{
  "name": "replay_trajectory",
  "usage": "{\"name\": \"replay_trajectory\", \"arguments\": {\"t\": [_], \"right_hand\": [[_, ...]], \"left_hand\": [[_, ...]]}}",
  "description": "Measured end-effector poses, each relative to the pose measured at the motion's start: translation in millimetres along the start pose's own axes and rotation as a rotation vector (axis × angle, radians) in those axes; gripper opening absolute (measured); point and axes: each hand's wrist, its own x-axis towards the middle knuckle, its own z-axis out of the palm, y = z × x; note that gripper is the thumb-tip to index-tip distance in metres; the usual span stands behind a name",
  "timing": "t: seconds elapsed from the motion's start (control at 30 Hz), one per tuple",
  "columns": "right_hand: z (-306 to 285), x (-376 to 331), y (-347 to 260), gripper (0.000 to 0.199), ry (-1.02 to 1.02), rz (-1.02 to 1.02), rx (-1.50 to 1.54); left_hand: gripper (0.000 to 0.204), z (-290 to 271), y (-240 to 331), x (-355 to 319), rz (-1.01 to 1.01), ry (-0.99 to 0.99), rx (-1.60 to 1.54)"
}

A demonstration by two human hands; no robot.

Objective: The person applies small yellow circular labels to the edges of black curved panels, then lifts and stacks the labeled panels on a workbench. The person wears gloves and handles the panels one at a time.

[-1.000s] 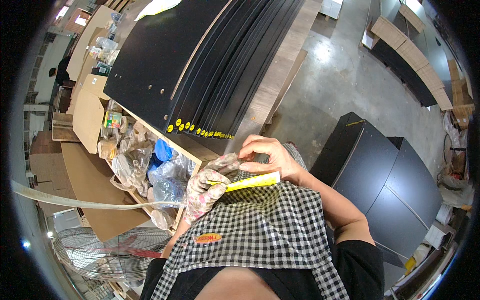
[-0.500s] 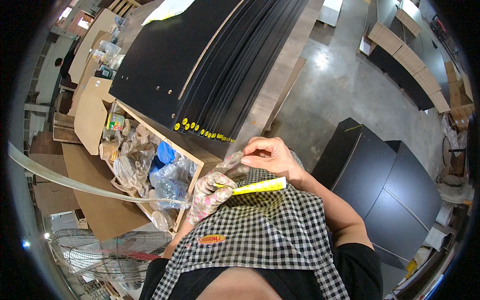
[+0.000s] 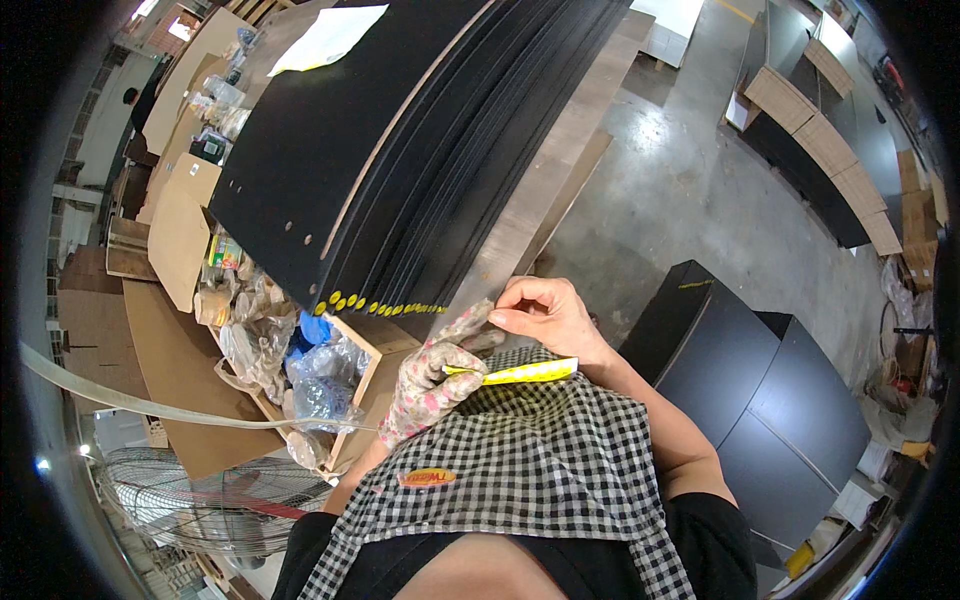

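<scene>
Two hands meet at the fingertips above a black-and-white checked cloth apron (image 3: 550,445). Left hand (image 3: 425,390), in a pale floral fabric glove, has its thumb and curled fingers closed on one end of a narrow bright-yellow strip with a pale edge (image 3: 530,372); the strip's free end points right, below the other hand. Right hand (image 3: 552,318), bare, has thumb and forefinger drawn together in a pinch at the glove's raised fingertip. Whether anything small lies in that pinch: too small to tell.

Step in hand, as judged from the pose: fine fingertip work at the glove tip, strip parked in the left grip. Next move would seem to call for a steady pinch and the strip kept clear of it.

Just beyond, far and left: stacked flat black panels (image 3: 330,150), their near corners bearing small round yellow stickers (image 3: 374,308). White paper sheet (image 3: 330,38) on top, at the far end. Left of the glove: light wooden box (image 3: 358,395) of crumpled clear and blue plastic. Near left: round wire-caged fan (image 3: 190,500). Right: large black boards (image 3: 790,400) near the floor.
</scene>
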Motion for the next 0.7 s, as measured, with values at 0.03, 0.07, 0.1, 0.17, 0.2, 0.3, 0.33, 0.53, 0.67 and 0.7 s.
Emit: {"name": "replay_trajectory", "arguments": {"t": [0.03, 0.07, 0.1, 0.17, 0.2, 0.3, 0.33, 0.53, 0.67, 0.7], "right_hand": [[-8.2, 0.1, -3.6, 0.009, 0.001, -0.006, 0.006], [-16.5, -0.1, -7.4, 0.009, 0.004, -0.01, 0.013], [-25.6, -0.3, -13.0, 0.008, 0.007, -0.016, 0.02], [-48.5, -2.2, -24.5, 0.006, 0.039, -0.054, 0.062], [-62.2, -5.4, -33.4, 0.006, 0.072, -0.066, 0.058], [-100.8, -24.6, -66.6, 0.007, 0.198, -0.052, -0.007], [-114.1, -30.6, -78.2, 0.007, 0.232, -0.055, -0.018], [-150.5, -53.9, -114.4, 0.005, 0.264, -0.132, -0.311], [-157.2, -48.2, -120.2, 0.006, 0.294, -0.127, -0.404], [-158.4, -46.4, -121.4, 0.006, 0.305, -0.115, -0.401]], "left_hand": [[0.013, 4.7, 1.2, 6.6, -0.004, 0.008, 0.022], [0.013, 8.9, 2.6, 12.7, 0.003, 0.014, 0.043], [0.013, 11.2, 6.3, 18.4, -0.015, 0.012, 0.132], [0.013, 17.9, 4.9, 40.2, 0.071, 0.053, 0.11], [0.013, 21.8, 6.3, 51.7, 0.097, 0.063, 0.118], [0.011, 33.1, 16.2, 80.2, 0.25, 0.047, 0.399], [0.011, 39.1, 19.8, 93.0, 0.293, 0.034, 0.443], [0.01, 77.9, 29.7, 156.2, 0.276, 0.009, 0.552], [0.009, 93.9, 27.9, 178.4, 0.183, 0.036, 0.486], [0.009, 96.5, 25.9, 182.9, 0.182, 0.039, 0.491]]}}
